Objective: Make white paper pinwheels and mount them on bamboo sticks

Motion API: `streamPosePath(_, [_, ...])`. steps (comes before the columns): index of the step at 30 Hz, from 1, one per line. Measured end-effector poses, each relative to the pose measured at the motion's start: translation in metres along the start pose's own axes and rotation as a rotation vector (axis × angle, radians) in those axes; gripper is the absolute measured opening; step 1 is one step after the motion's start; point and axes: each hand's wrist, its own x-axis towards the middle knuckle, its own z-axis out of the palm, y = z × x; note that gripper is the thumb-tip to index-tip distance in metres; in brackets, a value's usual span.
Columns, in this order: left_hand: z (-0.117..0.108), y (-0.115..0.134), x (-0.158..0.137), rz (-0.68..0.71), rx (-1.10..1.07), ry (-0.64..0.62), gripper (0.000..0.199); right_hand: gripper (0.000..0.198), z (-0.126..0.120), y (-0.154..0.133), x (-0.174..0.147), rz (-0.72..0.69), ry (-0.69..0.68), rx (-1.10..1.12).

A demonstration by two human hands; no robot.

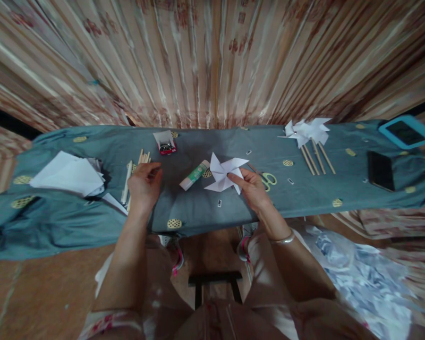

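Observation:
My right hand (pixel 253 189) is closed on a white paper pinwheel (pixel 219 177), its thumb pressed at the centre where the blades meet. My left hand (pixel 145 184) is over a bundle of thin wooden sticks (pixel 144 156), with fingers curled together; whatever may be between the fingertips is hidden. Between the hands lies a green and white glue stick (pixel 194 175). Scissors with yellow-green handles (pixel 269 179) lie partly behind my right hand. Beyond my left hand is a small open red and white box (pixel 166 145) with shiny metal bits inside.
A stack of white paper (pixel 69 174) lies on the left of the cloth-covered table (pixel 184 215). Finished pinwheels on sticks (pixel 313 137) rest at the right, near a dark phone (pixel 380 171) and a blue-framed device (pixel 407 131). A plastic bag of paper scraps (pixel 368 278) stands below.

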Motion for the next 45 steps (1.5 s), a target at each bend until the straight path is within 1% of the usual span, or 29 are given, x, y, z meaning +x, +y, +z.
streamPosePath(1, [-0.005, -0.007, 0.001, -0.005, 0.095, 0.016, 0.027, 0.034, -0.001, 0.0, 0.0, -0.001, 0.002, -0.002])
streamPosePath(3, [-0.012, -0.019, 0.002, -0.011, 0.212, 0.003, 0.026, 0.034, -0.002, -0.002, -0.001, 0.0, 0.0, 0.002])
streamPosePath(6, [-0.019, -0.033, -0.001, -0.018, 0.337, -0.023, 0.028, 0.034, -0.003, -0.004, -0.002, 0.004, -0.004, 0.012])
streamPosePath(9, [-0.021, -0.039, -0.003, -0.015, 0.403, -0.043, 0.03, 0.034, -0.003, -0.005, -0.003, 0.018, -0.003, 0.019])
streamPosePath(12, [-0.02, -0.041, -0.004, 0.014, 0.417, -0.058, 0.028, 0.034, -0.003, -0.005, -0.002, 0.021, -0.007, 0.025])
streamPosePath(17, [-0.016, -0.042, -0.002, 0.045, 0.386, -0.051, 0.02, 0.033, -0.005, -0.002, -0.002, -0.006, 0.005, 0.014])
streamPosePath(22, [-0.013, -0.041, -0.001, 0.001, 0.345, -0.042, 0.017, 0.03, -0.005, -0.001, -0.002, -0.015, 0.005, 0.023])
streamPosePath(27, [-0.01, -0.034, -0.001, -0.03, 0.292, -0.029, 0.014, 0.032, -0.004, -0.002, -0.003, 0.001, -0.003, 0.034])
streamPosePath(31, [-0.012, -0.021, -0.007, -0.034, 0.174, 0.056, 0.013, 0.03, -0.004, -0.005, -0.005, -0.026, -0.029, 0.039])
streamPosePath(33, [-0.011, -0.009, -0.014, -0.034, 0.057, 0.091, 0.016, 0.03, -0.004, -0.006, -0.007, -0.042, -0.04, 0.046])
streamPosePath(34, [-0.009, -0.001, -0.018, -0.052, -0.034, 0.08, 0.018, 0.03, -0.004, -0.006, -0.008, -0.048, -0.048, 0.048])
streamPosePath(36, [-0.004, 0.018, -0.029, -0.171, -0.273, -0.011, 0.028, 0.032, -0.004, -0.008, -0.011, -0.059, -0.068, 0.053])
streamPosePath(40, [0.015, 0.057, -0.059, -0.332, -0.685, -0.182, 0.033, 0.035, -0.007, -0.012, -0.02, -0.066, -0.105, 0.055])
streamPosePath(42, [0.025, 0.069, -0.08, -0.444, -0.819, -0.284, 0.038, 0.032, -0.009, -0.015, -0.027, -0.068, -0.135, 0.022])
streamPosePath(43, [0.029, 0.073, -0.092, -0.496, -0.865, -0.307, 0.039, 0.031, -0.01, -0.016, -0.031, -0.069, -0.159, -0.003])
streamPosePath(45, [0.039, 0.077, -0.115, -0.598, -0.948, -0.3, 0.04, 0.029, -0.012, -0.017, -0.039, -0.072, -0.219, -0.058])
